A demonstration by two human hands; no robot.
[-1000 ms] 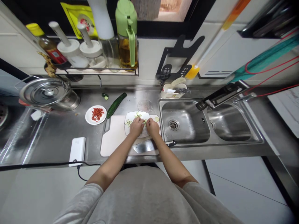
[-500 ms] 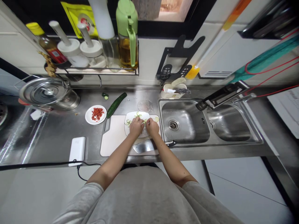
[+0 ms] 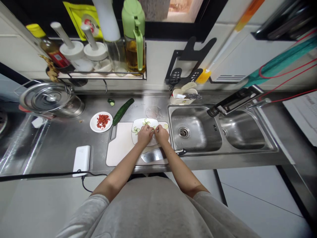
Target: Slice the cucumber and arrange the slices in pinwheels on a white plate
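Observation:
My left hand (image 3: 145, 135) and my right hand (image 3: 161, 134) meet over the right side of a white plate (image 3: 134, 138). Their fingertips are pinched together around a thin green piece, seemingly a cucumber slice, mostly hidden by the fingers. Curved cucumber slices (image 3: 136, 130) lie in small fanned groups on the plate's left and far edges. Under the plate is a pale cutting board (image 3: 120, 150). A knife (image 3: 153, 155) with a broad blade lies on the board below my hands, its black handle passing beneath my right forearm. More pale slices (image 3: 165, 126) sit beside my right hand.
A cucumber (image 3: 123, 111) and a cut cucumber end (image 3: 111, 102) lie behind the board. Left of them stands a small plate (image 3: 92, 127) of chopped red bits. A double sink (image 3: 198, 132) is at right, a lidded pot (image 3: 71, 107) at left, a white power bank (image 3: 81, 158) near the front edge.
Both hands stay over the plate with fingertips still pinched, shifting only very slightly. The view moves a little; the objects on the counter keep their places.

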